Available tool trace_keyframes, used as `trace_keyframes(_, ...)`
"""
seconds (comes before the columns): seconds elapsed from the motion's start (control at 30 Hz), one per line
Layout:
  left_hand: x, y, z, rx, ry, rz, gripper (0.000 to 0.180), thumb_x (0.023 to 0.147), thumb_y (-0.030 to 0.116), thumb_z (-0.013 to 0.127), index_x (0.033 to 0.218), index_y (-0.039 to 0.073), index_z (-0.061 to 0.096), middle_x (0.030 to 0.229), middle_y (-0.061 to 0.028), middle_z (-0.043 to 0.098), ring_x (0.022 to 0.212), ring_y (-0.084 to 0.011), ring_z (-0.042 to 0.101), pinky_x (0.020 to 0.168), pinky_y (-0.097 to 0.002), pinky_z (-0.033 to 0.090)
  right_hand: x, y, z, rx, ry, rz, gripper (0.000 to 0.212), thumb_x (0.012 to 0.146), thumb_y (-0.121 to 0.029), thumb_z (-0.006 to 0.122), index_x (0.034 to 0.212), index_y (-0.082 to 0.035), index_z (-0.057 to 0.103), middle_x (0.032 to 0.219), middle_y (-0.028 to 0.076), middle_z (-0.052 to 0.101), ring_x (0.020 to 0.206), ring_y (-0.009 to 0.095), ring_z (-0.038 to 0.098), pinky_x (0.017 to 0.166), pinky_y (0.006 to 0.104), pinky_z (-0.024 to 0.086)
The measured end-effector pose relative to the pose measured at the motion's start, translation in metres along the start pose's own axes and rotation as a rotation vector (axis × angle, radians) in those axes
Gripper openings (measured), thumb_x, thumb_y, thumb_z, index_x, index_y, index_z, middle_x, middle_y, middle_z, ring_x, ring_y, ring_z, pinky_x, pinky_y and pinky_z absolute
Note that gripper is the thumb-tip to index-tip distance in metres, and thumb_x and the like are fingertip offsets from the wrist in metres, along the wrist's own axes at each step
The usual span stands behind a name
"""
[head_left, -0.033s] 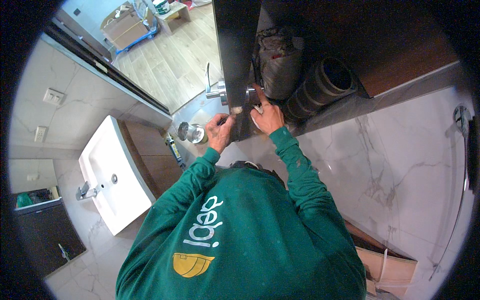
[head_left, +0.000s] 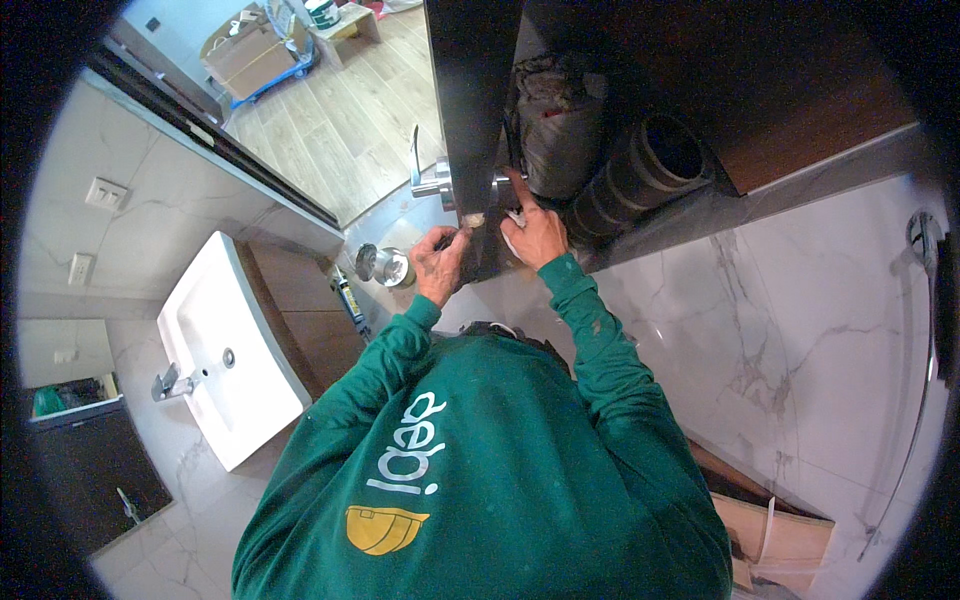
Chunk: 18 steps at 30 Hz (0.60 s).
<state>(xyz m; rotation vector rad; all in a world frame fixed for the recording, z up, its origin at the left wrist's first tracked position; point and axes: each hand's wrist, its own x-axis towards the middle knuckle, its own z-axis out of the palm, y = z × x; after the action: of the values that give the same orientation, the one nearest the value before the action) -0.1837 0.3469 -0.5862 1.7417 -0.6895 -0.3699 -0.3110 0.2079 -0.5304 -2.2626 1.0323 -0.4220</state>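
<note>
A dark door [head_left: 475,80] stands edge-on in front of me, with a silver lever handle [head_left: 418,160] on its left face. On the right face is the silver round base [head_left: 506,190] of the handle set. My left hand [head_left: 438,264] is at the door's edge, thumb and fingers pinched together on something too small to make out. Just above those fingertips a pale bare patch [head_left: 473,220] shows in the edge. My right hand [head_left: 538,238] reaches its forefinger up to the round base. Its other fingers are curled, with a small whitish thing [head_left: 516,215] beside the thumb.
Silver round metal pieces [head_left: 385,265] and a tube [head_left: 347,295] lie left of my hands. A white washbasin [head_left: 240,310] stands further left. Right of the door are a stuffed grey bag [head_left: 565,140] and a dark ribbed cylinder [head_left: 640,175]. A cardboard box [head_left: 250,55] sits beyond the doorway.
</note>
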Motion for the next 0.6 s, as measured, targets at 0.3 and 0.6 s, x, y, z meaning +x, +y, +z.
trace_keyframes(0.3, 0.003, -0.0109, 0.0015, 0.004, -0.03, 0.045, 0.025, 0.086, 0.025, 0.073, 0.088, 0.0, 0.069, 0.076, -0.0093, 0.07, 0.068, -0.0112, 0.062, 0.066, -0.0293, 0.051, 0.0012, -0.0009, -0.0008, 0.033, 0.003, -0.005, 0.08, 0.08, -0.027, 0.063, 0.152, -0.039, 0.028, 0.088, 0.032, 0.066, 0.085, 0.052, 0.063, 0.082, 0.0571, 0.051)
trace_keyframes(0.6, 0.0022, -0.0045, -0.0009, 0.053, -0.017, 0.184, 0.022, 0.087, 0.021, 0.072, 0.087, 0.0, 0.068, 0.076, -0.0096, 0.069, 0.067, -0.0128, 0.063, 0.066, -0.03, 0.051, -0.0003, -0.0058, -0.0021, 0.019, -0.024, 0.039, 0.08, 0.081, -0.028, 0.061, 0.152, -0.04, 0.028, 0.085, 0.031, 0.066, 0.085, 0.052, 0.063, 0.082, 0.0567, 0.051)
